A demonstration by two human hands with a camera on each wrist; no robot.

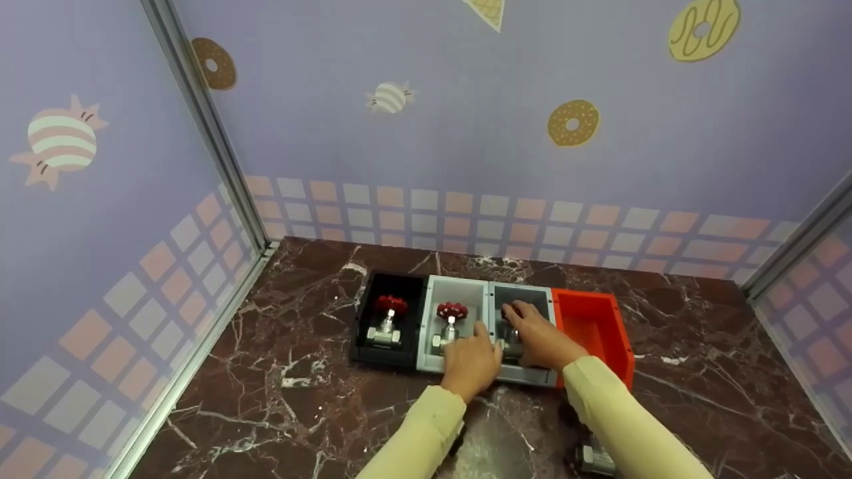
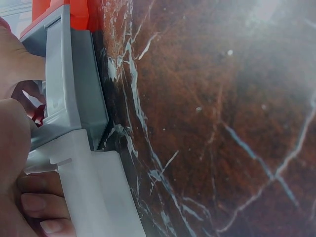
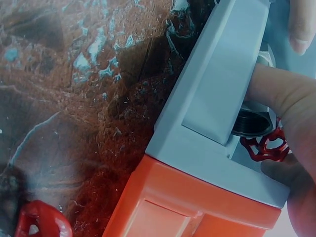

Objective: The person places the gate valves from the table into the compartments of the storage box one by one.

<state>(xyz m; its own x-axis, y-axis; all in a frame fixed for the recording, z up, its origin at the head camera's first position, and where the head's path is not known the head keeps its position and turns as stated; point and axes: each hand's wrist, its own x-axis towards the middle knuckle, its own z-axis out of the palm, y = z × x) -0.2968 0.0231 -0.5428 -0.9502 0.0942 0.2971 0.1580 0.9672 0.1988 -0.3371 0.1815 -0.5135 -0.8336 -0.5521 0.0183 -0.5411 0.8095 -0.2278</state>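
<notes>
My right hand [image 1: 542, 336] reaches into the grey bin [image 1: 522, 294] and grips a metal valve with a red handwheel [image 3: 269, 143]. In the right wrist view the thumb lies across the valve body [image 3: 254, 121], its dark threaded opening showing. My left hand [image 1: 472, 362] straddles the wall between the white bin [image 1: 459, 285] and the grey one. In the left wrist view its curled fingers [image 2: 44, 202] are inside the white bin, with the thumb on the grey side. Another red-wheeled valve [image 1: 452, 316] stands in the white bin, partly covered by the left hand.
The black bin [image 1: 379, 356] at the row's left holds a similar valve [image 1: 386, 326]. An orange bin [image 1: 619, 332] joins the row's right end. Another valve [image 1: 596, 459] lies on the dark marble tabletop [image 1: 299, 412], partly under the right sleeve. Patterned walls [image 1: 432, 146] enclose the table.
</notes>
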